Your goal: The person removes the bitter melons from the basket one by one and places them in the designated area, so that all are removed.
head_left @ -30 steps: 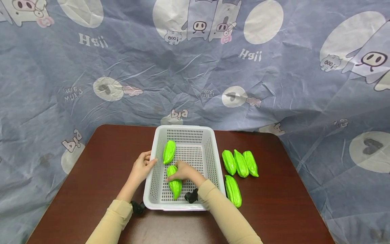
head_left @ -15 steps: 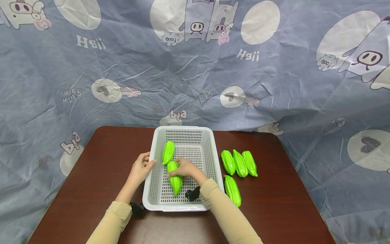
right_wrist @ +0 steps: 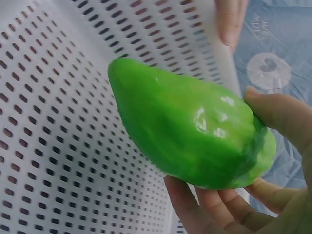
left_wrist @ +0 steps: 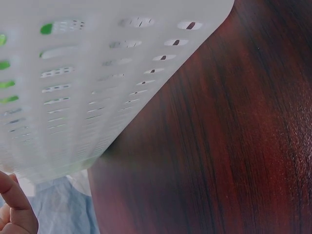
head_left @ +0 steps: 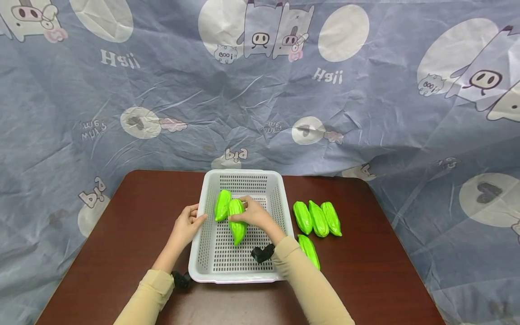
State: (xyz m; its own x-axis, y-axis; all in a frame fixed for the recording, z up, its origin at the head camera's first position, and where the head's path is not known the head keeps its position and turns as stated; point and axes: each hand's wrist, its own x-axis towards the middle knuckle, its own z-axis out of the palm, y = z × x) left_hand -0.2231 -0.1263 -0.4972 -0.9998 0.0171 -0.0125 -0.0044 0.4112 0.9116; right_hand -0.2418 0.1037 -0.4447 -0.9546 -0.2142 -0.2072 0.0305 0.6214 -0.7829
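My right hand (head_left: 255,213) grips a bright green, ridged bitter melon (head_left: 237,228) inside the white perforated basket (head_left: 196,253). The right wrist view shows this bitter melon (right_wrist: 185,126) between thumb and fingers, its tapered end pointing away from the palm. Just left of it, another bitter melon (head_left: 222,206) lies in the basket. My left hand (head_left: 188,227) holds the basket's left rim, its thumb over the edge. Up close in the left wrist view is the basket's slotted outer wall (left_wrist: 78,102), with part of the left hand (left_wrist: 17,207) at lower left.
Three bitter melons (head_left: 318,219) lie side by side on the dark wooden table (head_left: 365,271), right of the basket. Nearer, one more bitter melon (head_left: 308,250) is partly covered by the right sleeve. A blue-grey printed cloth (head_left: 260,104) hangs behind the table.
My right hand has carried its bitter melon toward the basket's far side, up beside the one lying there. The left hand stays on the rim.
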